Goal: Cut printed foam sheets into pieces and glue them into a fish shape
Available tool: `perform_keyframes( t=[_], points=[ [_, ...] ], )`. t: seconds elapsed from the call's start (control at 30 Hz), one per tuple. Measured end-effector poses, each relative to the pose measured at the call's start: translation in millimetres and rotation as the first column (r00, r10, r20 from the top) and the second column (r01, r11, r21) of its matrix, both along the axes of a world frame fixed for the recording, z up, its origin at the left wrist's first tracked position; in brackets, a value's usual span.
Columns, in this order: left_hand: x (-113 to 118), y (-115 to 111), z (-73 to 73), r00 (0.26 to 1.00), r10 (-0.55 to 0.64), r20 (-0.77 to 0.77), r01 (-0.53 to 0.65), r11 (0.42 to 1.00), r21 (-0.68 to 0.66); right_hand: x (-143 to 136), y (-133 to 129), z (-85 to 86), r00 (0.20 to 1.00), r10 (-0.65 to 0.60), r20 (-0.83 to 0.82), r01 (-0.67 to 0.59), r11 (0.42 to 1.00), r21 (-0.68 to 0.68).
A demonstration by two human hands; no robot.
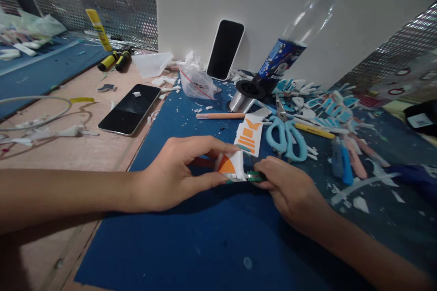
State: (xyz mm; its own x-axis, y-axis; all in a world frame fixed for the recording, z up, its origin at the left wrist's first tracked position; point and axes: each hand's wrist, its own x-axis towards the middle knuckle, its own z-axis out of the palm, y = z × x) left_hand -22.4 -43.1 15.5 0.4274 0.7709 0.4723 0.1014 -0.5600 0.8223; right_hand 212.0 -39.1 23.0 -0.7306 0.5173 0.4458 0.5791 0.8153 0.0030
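My left hand (pixel 177 175) pinches a small white piece with an orange patch (pixel 230 163) between thumb and fingers, just above the blue mat (pixel 191 241). Opposite it, my right hand (pixel 290 186) is closed around a small dark-green tool (pixel 255 176). The tool's near end meets the right side of the white piece; its kind is mostly hidden by the fingers. Right behind the hands lies a white sheet with orange shapes (pixel 250 134). Light-blue scissors (pixel 287 138) rest beside that sheet.
Behind stand a wire spool (pixel 244 96), a leaning phone (pixel 226 50) and a tilted plastic bottle (pixel 283 57). An orange stick (pixel 220 116) lies before them. Another phone (pixel 131 109) lies left. White and blue pieces (pixel 331 107) are heaped right, near a blue pen-like tool (pixel 346 161).
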Motion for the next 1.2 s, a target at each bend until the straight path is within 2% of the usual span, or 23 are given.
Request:
perform_keyframes(
  t=[0.37,0.57,0.8,1.2],
  points=[
    [-0.5,-1.8,1.7,1.0,0.0,0.009,0.0,1.0,-0.003,8.4,5.1,-3.1,1.0,0.024,-0.01,-0.024,1.0,-0.016],
    [0.5,1.5,1.0,1.0,0.018,-0.004,-0.017,0.988,0.152,10.0,5.2,-7.8,1.0,-0.004,-0.02,0.003,0.998,-0.065],
    [0.8,3.7,0.9,1.0,-0.017,0.01,0.014,0.973,0.23,7.7,5.0,-5.4,1.0,-0.015,-0.001,0.015,0.997,-0.08],
    [0.9,4.4,2.9,0.998,-0.056,0.003,0.054,0.967,0.247,7.3,4.7,-8.2,1.0,0.008,0.01,-0.007,0.997,-0.079]
  ],
)
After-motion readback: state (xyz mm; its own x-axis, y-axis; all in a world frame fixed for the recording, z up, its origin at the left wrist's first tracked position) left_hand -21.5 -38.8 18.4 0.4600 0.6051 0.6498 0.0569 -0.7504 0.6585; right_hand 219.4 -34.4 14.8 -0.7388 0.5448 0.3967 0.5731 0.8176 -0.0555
